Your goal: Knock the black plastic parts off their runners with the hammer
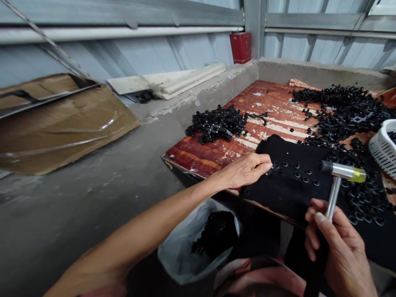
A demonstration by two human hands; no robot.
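Left hand pinched nearly closed at its fingertips, I press on a small black ring on the black pad at the near edge of the red board, while my right hand is wrapped tight around the handle of one metal hammer raised just above the pad. About ten loose rings dot the pad; two heaps of black parts lie beyond, one white basket sits at right, and one bag gapes below the board.
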